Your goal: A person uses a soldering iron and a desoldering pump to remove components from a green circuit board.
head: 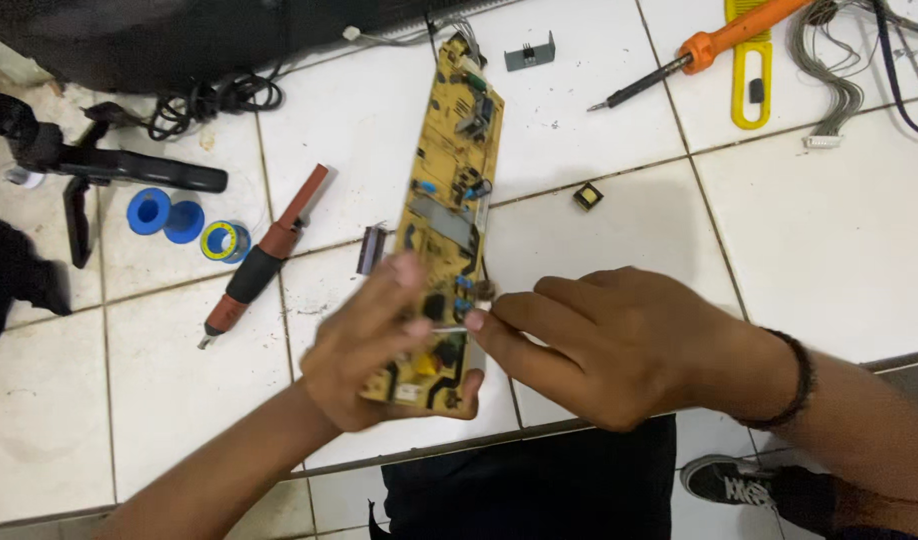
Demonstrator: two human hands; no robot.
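A long yellow circuit board (451, 180) with dark components stands tilted over the white tiled floor. My left hand (364, 345) grips its near end, thumb under the bottom edge and fingers over the face. My right hand (599, 345) pinches a small thin pale part (466, 324) at the board's right edge, close to my left fingertips. What that part is I cannot make out. A dark bracelet sits on my right wrist.
An orange-handled soldering iron (699, 52) and a yellow tool (749, 75) lie at the back right beside grey cables (829, 90). A red-and-black pump tool (269, 250), solder spools (179, 218), a black stand (89, 165), a small yellow-topped part (588, 196) and a grey heatsink (530, 54) lie around.
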